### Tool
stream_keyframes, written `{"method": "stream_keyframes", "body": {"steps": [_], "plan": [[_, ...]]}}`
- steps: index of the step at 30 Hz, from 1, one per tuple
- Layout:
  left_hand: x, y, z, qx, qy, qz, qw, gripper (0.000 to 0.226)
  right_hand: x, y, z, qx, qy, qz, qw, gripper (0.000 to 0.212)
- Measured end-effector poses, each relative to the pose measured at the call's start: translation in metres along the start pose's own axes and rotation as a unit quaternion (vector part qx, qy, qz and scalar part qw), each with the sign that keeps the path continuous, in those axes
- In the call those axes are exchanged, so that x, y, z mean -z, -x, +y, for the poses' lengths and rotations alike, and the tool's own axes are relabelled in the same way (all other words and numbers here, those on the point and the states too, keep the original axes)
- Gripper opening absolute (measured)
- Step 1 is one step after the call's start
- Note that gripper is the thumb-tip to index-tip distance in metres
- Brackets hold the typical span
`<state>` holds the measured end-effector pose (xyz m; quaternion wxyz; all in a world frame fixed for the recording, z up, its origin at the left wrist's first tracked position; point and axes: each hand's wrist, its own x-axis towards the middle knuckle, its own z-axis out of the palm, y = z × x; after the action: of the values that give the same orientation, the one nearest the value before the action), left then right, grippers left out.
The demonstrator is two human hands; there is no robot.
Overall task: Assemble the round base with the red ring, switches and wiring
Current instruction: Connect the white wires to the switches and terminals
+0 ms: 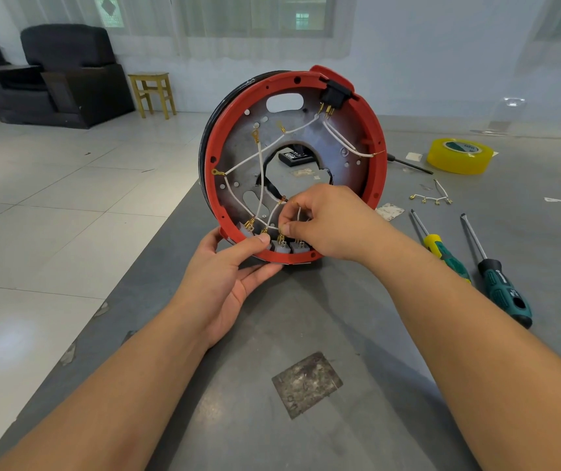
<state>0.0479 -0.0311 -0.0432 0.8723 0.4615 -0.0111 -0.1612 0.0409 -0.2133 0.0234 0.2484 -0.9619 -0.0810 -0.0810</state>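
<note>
**Head view: base on edge, both hands at the switch row**

Head camera looks down on the grey table (306, 317). Round base (292, 164) stands upright on its rim near the table's left edge, open side toward me. Red ring (379, 171) runs round the metal plate; black socket (334, 95) sits at upper right of the ring. White wiring (261, 171) with brass terminals crosses the plate. Grey switches (281, 247) sit in a row at the bottom of the ring.

My left hand (231, 277) grips the lower rim, thumb pressed at the switches. My right hand (330, 222) pinches a white lead just above the switches; it hides the lower right part of the plate.

Right of the base: yellow tape roll (457, 156), spare wire set (432, 197), yellow-handled screwdriver (442, 248), green-handled screwdriver (500, 283). Bit case (294, 157) shows through the plate's centre hole. Beyond, on the tiled floor: wooden stool (152, 93), dark armchair (68, 76).
</note>
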Motion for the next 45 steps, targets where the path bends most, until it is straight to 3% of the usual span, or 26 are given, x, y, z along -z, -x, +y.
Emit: {"method": "stream_keyframes", "body": {"steps": [36, 42, 45], "plan": [[-0.004, 0.001, -0.001, -0.014, -0.002, 0.035, 0.999, 0.054, 0.001, -0.001, 0.0, 0.034, 0.027, -0.005, 0.999, 0.008], [-0.004, -0.001, -0.001, -0.012, -0.005, 0.04, 0.999, 0.058, 0.014, 0.004, 0.006, 0.023, -0.002, 0.009, 1.0, 0.035], [-0.005, -0.001, -0.002, -0.013, -0.003, 0.04, 0.999, 0.057, 0.015, 0.005, 0.007, 0.027, -0.008, -0.002, 1.0, 0.034]]}}
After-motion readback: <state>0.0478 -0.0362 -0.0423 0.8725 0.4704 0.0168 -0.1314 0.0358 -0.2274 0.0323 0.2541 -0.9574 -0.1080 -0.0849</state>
